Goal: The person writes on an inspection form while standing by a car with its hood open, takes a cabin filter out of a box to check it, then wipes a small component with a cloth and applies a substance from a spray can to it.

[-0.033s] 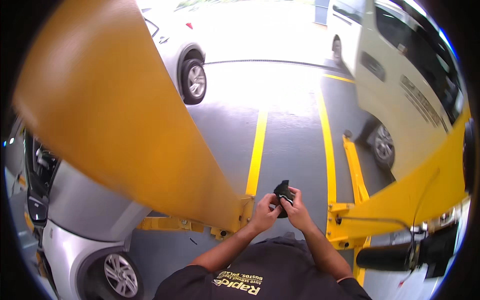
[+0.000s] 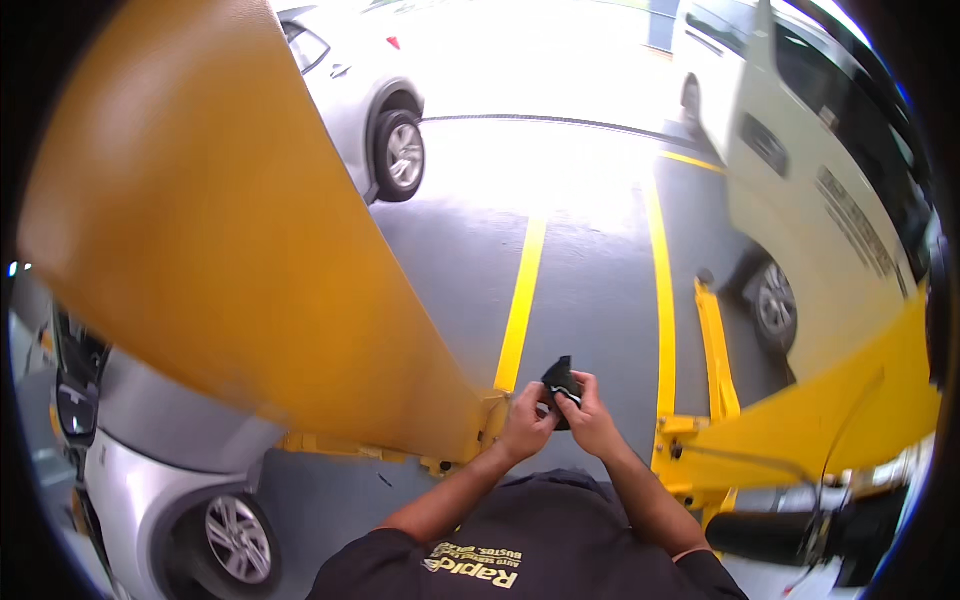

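Note:
Both hands are raised in front of my dark T-shirt, pinched on a small black crumpled item (image 2: pixel 560 378) with a white or silver strip on it, perhaps cloth. My left hand (image 2: pixel 527 420) grips its left side. My right hand (image 2: pixel 588 415) holds the right side, its thumb near the light strip. What lies inside the item, if anything, is hidden by my fingers.
A large yellow lift post (image 2: pixel 220 200) fills the left side, beside a silver car (image 2: pixel 180 450). Another silver car (image 2: pixel 355 110) stands beyond. A white van (image 2: pixel 810 200) is at right above yellow lift arms (image 2: pixel 712 340). Yellow lines (image 2: pixel 520 300) mark the grey floor (image 2: pixel 590 280).
The view has shifted slightly, with the van and the far car a little further right. My hands stay on the black item, a touch further left in the picture.

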### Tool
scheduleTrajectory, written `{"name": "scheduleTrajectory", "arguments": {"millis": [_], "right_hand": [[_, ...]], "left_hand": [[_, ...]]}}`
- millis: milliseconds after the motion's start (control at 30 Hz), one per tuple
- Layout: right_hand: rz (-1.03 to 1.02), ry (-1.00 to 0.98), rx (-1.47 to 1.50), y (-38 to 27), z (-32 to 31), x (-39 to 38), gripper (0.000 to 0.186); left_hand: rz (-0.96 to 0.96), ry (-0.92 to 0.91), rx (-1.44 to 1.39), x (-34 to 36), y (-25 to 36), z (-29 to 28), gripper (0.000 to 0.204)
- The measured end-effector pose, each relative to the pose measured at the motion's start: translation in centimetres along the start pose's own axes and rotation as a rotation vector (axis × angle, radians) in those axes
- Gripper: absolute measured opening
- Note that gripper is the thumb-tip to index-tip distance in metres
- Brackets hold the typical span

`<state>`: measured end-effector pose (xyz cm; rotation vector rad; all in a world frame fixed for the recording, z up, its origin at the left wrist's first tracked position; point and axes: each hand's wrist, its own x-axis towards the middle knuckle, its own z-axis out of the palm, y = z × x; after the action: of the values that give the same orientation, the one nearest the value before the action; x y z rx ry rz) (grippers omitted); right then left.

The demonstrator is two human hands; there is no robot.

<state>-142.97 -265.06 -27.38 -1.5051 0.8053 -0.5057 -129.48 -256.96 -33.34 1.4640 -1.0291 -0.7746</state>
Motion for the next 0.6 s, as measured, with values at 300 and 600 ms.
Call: {"name": "scheduleTrajectory", "arguments": {"millis": [300,600], "right_hand": [[-0.56,-0.459,-0.137,-11.0,3.3,32.1,0.035],[-0.432,-1.049,-0.287,-13.5,0.8,56.1,0.034]], "left_hand": [[0.165,0.715,0.025,20.6,3.2,-11.0,0.014],[0.132,1.823,1.207,33.0,7.4,-27.8,0.024]]}}
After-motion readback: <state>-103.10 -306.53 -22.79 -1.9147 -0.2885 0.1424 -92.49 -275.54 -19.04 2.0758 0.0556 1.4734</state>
